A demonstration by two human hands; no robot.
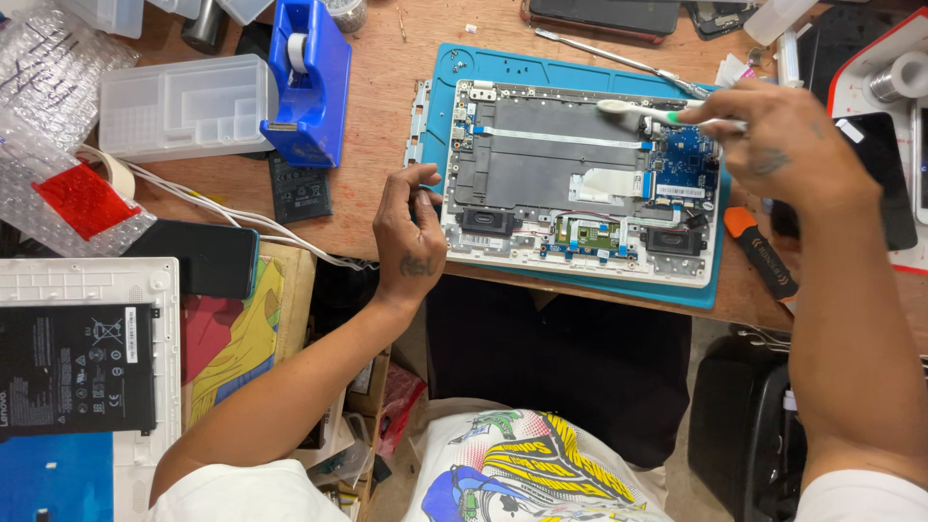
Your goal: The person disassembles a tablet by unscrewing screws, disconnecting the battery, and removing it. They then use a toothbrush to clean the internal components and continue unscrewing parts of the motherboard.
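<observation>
1. Opened laptop (580, 184), flat grey metal shell, on teal rubber mat (580, 70).
2. Left hand (411, 232) curled, pressing laptop's left edge; holds nothing.
3. Right hand (788, 145) pinches white plastic toothbrush (643, 112); bristles over laptop's top edge.

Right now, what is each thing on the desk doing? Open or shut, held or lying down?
Laptop: opened up, insides showing, on the blue mat.
Toothbrush: held over the laptop.
Right hand: gripping the toothbrush.
Left hand: resting on the laptop's left edge.
Tape dispenser: standing, untouched.
Phone: lying flat, screen dark.
</observation>
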